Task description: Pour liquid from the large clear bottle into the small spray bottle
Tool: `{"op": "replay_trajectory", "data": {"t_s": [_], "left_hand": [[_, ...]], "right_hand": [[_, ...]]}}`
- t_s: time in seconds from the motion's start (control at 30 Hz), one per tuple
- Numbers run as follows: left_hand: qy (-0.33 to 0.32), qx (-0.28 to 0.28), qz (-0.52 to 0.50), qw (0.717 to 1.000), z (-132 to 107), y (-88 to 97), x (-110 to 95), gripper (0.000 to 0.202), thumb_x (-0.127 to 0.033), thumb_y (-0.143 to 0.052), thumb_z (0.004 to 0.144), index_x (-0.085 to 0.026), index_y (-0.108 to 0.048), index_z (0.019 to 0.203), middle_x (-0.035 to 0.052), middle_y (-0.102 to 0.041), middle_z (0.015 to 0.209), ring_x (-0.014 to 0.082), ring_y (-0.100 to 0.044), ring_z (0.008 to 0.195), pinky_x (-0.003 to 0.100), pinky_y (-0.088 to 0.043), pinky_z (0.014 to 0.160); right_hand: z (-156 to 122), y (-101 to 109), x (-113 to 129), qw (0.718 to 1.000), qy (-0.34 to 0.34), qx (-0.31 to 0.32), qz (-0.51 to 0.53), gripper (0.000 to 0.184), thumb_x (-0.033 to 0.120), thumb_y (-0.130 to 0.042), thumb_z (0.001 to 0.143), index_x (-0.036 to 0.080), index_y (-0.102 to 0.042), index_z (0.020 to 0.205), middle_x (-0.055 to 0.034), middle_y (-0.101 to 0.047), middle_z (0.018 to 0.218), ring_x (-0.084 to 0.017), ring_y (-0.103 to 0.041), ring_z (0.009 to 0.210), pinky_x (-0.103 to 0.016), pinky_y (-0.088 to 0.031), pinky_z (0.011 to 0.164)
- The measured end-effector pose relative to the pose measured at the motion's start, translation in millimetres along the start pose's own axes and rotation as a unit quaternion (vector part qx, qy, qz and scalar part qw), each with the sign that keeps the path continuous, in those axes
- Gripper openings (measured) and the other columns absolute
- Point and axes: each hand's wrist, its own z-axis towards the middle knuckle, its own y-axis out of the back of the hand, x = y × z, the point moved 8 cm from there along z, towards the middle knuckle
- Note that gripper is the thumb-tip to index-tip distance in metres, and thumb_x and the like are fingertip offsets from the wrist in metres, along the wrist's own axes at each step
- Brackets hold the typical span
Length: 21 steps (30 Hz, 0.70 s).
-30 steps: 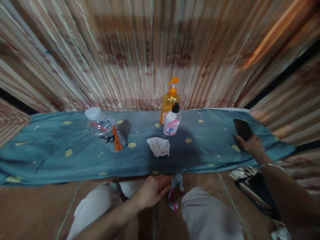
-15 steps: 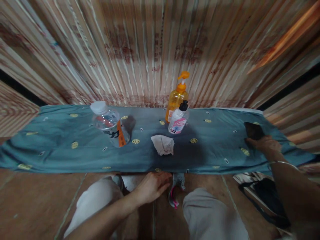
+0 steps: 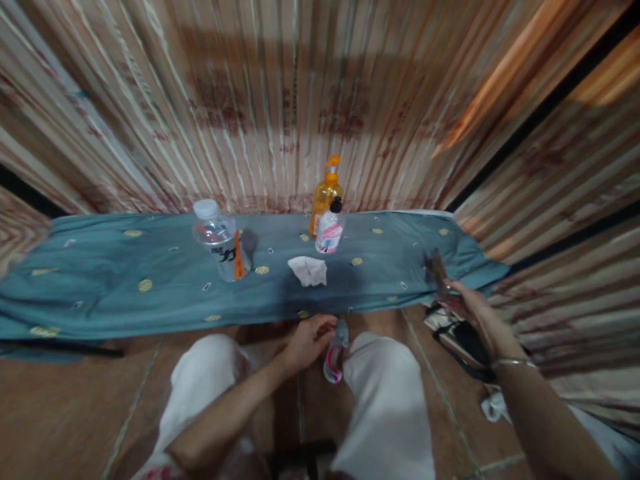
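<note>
My right hand grips a dark, flat phone, blurred and tilted up over the right end of the cloth-covered table. My left hand is at the table's front edge with fingers bent together. Against its fingertips shows a small grey and pink thing; I cannot tell whether it is pinched or lies below. A crumpled white tissue lies on the cloth beyond this hand. Behind it stand a white and pink pump bottle and an orange pump bottle.
A large clear plastic bottle with a white cap stands on the left half of the table. A striped curtain hangs behind. On the tiled floor at right lie a black and pale bag and a whitish cloth.
My right hand has lifted the phone from lying flat to tilted and drawn it towards the table's front edge. My left hand's fingers have curled more. The view has swung right.
</note>
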Motion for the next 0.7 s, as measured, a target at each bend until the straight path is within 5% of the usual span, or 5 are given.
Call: {"op": "replay_trajectory", "data": {"t_s": [0.1, 0.23, 0.4, 0.57, 0.7], "left_hand": [[0.005, -0.007, -0.055, 0.998, -17, -17.0, -10, 0.031, -0.022, -0.065, 0.096, -0.017, -0.076, 0.124, 0.0141, -0.081, 0.125, 0.0235, -0.079, 0.109, 0.040, -0.065, 0.099], [0.010, -0.017, -0.125, 0.992, -50, -37.0, -27, 0.038, -0.031, -0.064, 0.101, -0.019, -0.071, 0.136, 0.0167, -0.077, 0.135, 0.0265, -0.077, 0.121, 0.043, -0.064, 0.104], [0.009, -0.055, -0.314, 0.948, -95, -45.7, -47, 0.068, -0.057, -0.072, 0.097, -0.026, -0.058, 0.156, 0.0185, -0.063, 0.158, 0.0328, -0.068, 0.140, 0.052, -0.057, 0.116], [0.050, -0.107, -0.364, 0.924, -138, -34.1, -41, 0.091, -0.068, -0.077, 0.090, -0.028, -0.047, 0.166, 0.0146, -0.048, 0.176, 0.0347, -0.042, 0.165, 0.052, -0.037, 0.134], [0.106, -0.214, -0.398, 0.886, -167, -7.4, -21, 0.086, -0.069, -0.079, 0.086, -0.026, -0.059, 0.157, 0.0132, -0.057, 0.168, 0.0357, -0.047, 0.162, 0.048, -0.040, 0.131]], "right_hand": [[-67, -16, -29, 0.975, -0.099, 0.105, 0.166, 0.013, 0.037, -0.076, 0.080, 0.024, -0.074, 0.081, -0.0083, -0.082, 0.076, -0.023, -0.080, 0.069, -0.035, -0.069, 0.074], [-163, -36, -32, 0.952, -0.065, 0.195, 0.226, 0.032, 0.048, -0.088, 0.068, 0.026, -0.078, 0.087, -0.0084, -0.087, 0.087, -0.029, -0.085, 0.084, -0.041, -0.071, 0.083], [-273, -74, -32, 0.937, -0.033, 0.243, 0.250, 0.053, 0.053, -0.096, 0.065, 0.027, -0.081, 0.108, -0.0102, -0.088, 0.103, -0.034, -0.085, 0.094, -0.049, -0.068, 0.093], [-350, -126, -25, 0.952, 0.076, 0.263, 0.137, 0.059, 0.043, -0.095, 0.065, 0.029, -0.079, 0.121, -0.0108, -0.085, 0.123, -0.036, -0.080, 0.118, -0.052, -0.064, 0.106], [-393, -156, -24, 0.952, 0.187, 0.241, -0.008, 0.067, 0.031, -0.084, 0.073, 0.024, -0.074, 0.138, -0.0136, -0.080, 0.136, -0.037, -0.074, 0.129, -0.059, -0.059, 0.117]]}}
